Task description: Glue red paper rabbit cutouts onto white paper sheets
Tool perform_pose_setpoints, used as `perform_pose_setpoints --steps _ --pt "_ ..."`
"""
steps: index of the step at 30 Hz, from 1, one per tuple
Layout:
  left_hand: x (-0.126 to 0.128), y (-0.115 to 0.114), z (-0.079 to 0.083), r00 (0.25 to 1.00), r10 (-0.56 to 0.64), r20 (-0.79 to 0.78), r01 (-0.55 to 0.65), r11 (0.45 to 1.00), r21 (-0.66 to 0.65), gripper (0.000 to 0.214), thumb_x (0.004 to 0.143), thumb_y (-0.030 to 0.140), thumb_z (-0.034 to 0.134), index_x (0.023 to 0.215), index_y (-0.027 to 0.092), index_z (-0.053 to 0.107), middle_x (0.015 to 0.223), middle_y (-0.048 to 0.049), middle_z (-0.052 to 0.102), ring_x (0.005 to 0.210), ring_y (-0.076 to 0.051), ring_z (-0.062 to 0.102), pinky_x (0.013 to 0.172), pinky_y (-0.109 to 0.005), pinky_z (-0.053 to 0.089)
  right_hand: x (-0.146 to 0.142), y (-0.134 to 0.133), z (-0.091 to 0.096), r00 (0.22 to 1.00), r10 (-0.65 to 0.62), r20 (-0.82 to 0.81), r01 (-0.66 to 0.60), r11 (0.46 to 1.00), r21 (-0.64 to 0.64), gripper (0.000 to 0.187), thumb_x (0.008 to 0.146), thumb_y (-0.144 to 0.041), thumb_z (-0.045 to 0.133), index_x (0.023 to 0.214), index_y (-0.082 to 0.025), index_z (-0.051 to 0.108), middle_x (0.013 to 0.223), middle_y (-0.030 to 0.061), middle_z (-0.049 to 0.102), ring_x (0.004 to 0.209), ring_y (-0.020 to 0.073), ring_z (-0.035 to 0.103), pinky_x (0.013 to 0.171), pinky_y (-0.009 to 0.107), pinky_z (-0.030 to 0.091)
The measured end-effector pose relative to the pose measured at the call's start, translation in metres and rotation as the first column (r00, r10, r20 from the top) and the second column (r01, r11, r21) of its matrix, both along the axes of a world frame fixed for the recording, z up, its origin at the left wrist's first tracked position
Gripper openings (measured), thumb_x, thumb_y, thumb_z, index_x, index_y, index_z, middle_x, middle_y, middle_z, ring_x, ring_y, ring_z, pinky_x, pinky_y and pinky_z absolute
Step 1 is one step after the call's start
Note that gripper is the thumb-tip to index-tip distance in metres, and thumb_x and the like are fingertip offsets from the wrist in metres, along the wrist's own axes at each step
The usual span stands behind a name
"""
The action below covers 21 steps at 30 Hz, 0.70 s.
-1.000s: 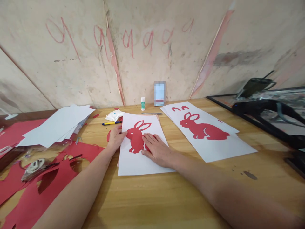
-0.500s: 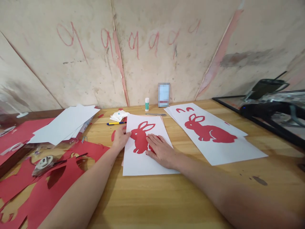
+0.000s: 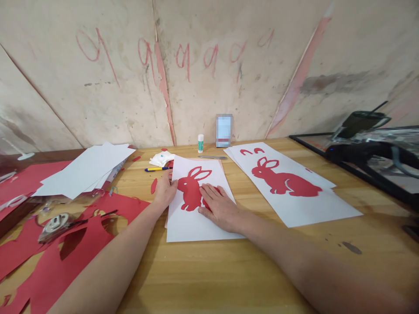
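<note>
A red paper-cut rabbit [image 3: 190, 194] lies on a white sheet of paper [image 3: 186, 229] in front of me. My right hand [image 3: 220, 208] rests flat on the rabbit's back half, fingers stretched out, covering much of its body. At the sheet's left edge, my left hand [image 3: 165, 192] lies with its fingers apart, the thumb close to the rabbit's nose. Its fingertips are partly hidden. To the right, a second red paper rabbit [image 3: 291, 183] lies on another white sheet [image 3: 314, 211], with small curved red pieces [image 3: 258, 151] above its ears.
A glue stick [image 3: 200, 144], metal tweezers-like tool [image 3: 212, 157] and propped phone [image 3: 224, 131] stand or lie near the wall. On the left are a yellow pen [image 3: 157, 169], crumpled tissue [image 3: 160, 158], white sheets [image 3: 81, 170], red paper scraps [image 3: 81, 253] and a tape measure [image 3: 57, 224].
The view has shifted slightly, so things sit a little further left. Both hands keep nearly the same places on the sheet and rabbit.
</note>
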State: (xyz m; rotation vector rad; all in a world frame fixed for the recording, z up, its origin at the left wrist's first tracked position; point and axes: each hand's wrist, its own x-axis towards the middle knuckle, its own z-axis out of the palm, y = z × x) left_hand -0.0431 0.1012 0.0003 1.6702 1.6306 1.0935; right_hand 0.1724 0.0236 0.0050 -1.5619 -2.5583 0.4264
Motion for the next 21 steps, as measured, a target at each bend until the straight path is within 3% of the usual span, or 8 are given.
perform_pose_setpoints --steps 2,5,8,11,15,21 --pt "0.004 -0.004 0.0 0.98 -0.006 -0.198 0.034 0.989 0.143 0.055 0.086 0.027 0.057 0.139 0.017 0.045 0.134 -0.0162 0.059 0.125 -0.032 0.055 0.1 -0.046 0.045 -0.001 0.0 0.001 1.0 -0.005 0.011 0.005 1.0 -0.001 0.077 0.098 -0.058 0.023 0.154 -0.005 0.022 0.161 0.0165 0.016 0.15 0.0273 0.011 0.121 0.05 0.008" --pt "0.016 -0.015 -0.001 0.862 -0.088 -0.499 0.246 0.934 0.261 0.061 0.095 0.039 0.045 0.148 0.013 0.032 0.157 -0.0165 0.033 0.148 -0.031 0.022 0.117 -0.051 0.024 -0.001 0.0 0.002 1.0 -0.002 0.021 0.002 1.0 -0.009 0.079 0.098 -0.059 0.023 0.154 -0.005 0.021 0.162 0.0165 0.015 0.151 0.0272 0.009 0.121 0.05 0.007" --pt "0.028 -0.027 -0.004 0.667 -0.206 -0.716 0.441 0.883 0.157 0.065 0.099 0.049 0.033 0.151 0.01 0.028 0.159 -0.0162 0.026 0.149 -0.03 0.016 0.12 -0.052 0.016 -0.002 0.0 0.002 1.0 0.006 0.029 -0.006 1.0 -0.006 0.08 0.097 -0.06 0.021 0.154 -0.004 0.022 0.162 0.0169 0.015 0.151 0.0271 0.008 0.121 0.049 0.006" --pt "0.032 -0.033 -0.01 0.543 -0.27 -0.795 0.484 0.875 0.034 0.068 0.1 0.054 0.025 0.151 0.009 0.029 0.159 -0.0159 0.025 0.149 -0.029 0.017 0.12 -0.048 0.02 -0.002 0.0 0.002 1.0 0.003 0.03 -0.004 1.0 0.009 0.079 0.098 -0.06 0.019 0.154 -0.004 0.024 0.161 0.0172 0.017 0.151 0.0272 0.009 0.121 0.049 0.006" --pt "0.03 -0.032 -0.013 0.489 -0.315 -0.813 0.477 0.877 -0.053 0.074 0.099 0.059 0.021 0.15 0.006 0.032 0.159 -0.0178 0.026 0.148 -0.03 0.021 0.12 -0.046 0.022 -0.002 0.0 0.002 1.0 0.0 0.032 0.0 1.0 0.003 0.081 0.097 -0.061 0.017 0.154 -0.004 0.022 0.161 0.0174 0.017 0.15 0.0275 0.01 0.121 0.049 0.006" --pt "0.031 -0.034 -0.008 0.52 -0.331 -0.787 0.47 0.881 -0.06 0.073 0.099 0.059 0.024 0.151 0.008 0.03 0.159 -0.0174 0.024 0.148 -0.031 0.019 0.119 -0.048 0.023 -0.002 0.001 -0.004 1.0 -0.001 0.03 0.0 1.0 0.031 0.082 0.097 -0.062 0.015 0.154 -0.004 0.023 0.161 0.017 0.018 0.15 0.0278 0.013 0.121 0.049 0.008"
